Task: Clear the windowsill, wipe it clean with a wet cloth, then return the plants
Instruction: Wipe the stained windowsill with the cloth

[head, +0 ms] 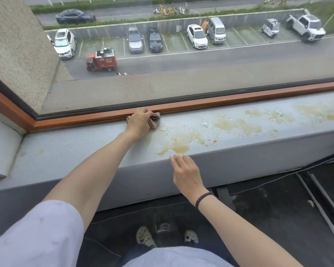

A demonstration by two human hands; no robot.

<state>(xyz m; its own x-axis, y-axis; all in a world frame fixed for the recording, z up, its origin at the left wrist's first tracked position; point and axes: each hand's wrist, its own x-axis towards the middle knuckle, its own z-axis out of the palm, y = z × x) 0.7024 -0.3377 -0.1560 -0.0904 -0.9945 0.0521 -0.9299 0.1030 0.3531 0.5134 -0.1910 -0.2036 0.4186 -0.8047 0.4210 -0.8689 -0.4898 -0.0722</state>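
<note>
1. The window [181, 54] fills the upper half from 9 to 3 o'clock. Only a street and parked cars are seen through it.
2. The sill [75, 151] runs below it, from 8 o'clock up to 3 o'clock. No plants are seen on it, so the clearing is judged done and the wiping in hand.
3. The frame [220, 102], a brown strip, lies along the sill's far edge.
4. Yellow-brown stains [179, 145] are spread from the centre out to 3 o'clock. The stretch toward 9 o'clock looks mostly clean, so most of the wiping is judged left.
5. The left hand [138, 122] is set against the frame, at 11 o'clock of the nearest stain. Its fingers are curled round the cloth [155, 120].
6. The right hand [185, 170] is at 6 o'clock of that stain. Its fingers are relaxed and nothing is held, and the tips touch the sill's front edge.
7. The cloth is bunched at 3 o'clock of the left hand, on the sill beside the frame. Its wetness cannot be told.
8. White bits [163, 129] lie just at 4 o'clock of the cloth.
   - They could be swept onto the floor if strokes are pulled toward 6 o'clock.
   - The stains could be smeared rather than lifted if so small a wad is dragged through them.
</note>
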